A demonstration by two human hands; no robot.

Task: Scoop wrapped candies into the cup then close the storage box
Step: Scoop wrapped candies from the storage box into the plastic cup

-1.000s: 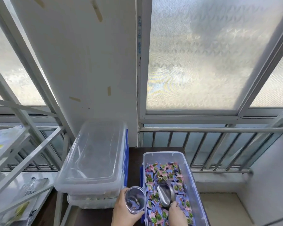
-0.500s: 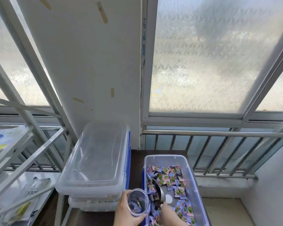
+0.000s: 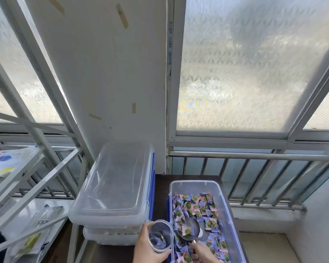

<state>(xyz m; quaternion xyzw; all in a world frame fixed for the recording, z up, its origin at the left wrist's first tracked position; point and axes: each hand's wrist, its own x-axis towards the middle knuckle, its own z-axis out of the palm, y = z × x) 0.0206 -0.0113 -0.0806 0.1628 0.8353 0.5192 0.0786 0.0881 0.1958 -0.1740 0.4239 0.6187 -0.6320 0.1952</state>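
1. Left hand is wrapped around the clear cup, parked right against the storage box wall, probably so spills land inside.
2. Right hand pinches the metal scoop handle; a few candies ride in the bowl.
3. Scoop's long axis runs diagonally, open end aimed up-left toward the cup, handle back toward the person.

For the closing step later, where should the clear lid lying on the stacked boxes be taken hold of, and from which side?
Probably by its long edges, one hand on each, coming down from above. The clear lid lies flat on the stacked boxes, wide and shallow, so a two-sided hold on the rim looks steadiest. Both hands are busy now: the left hand holds the cup, the right hand the scoop.
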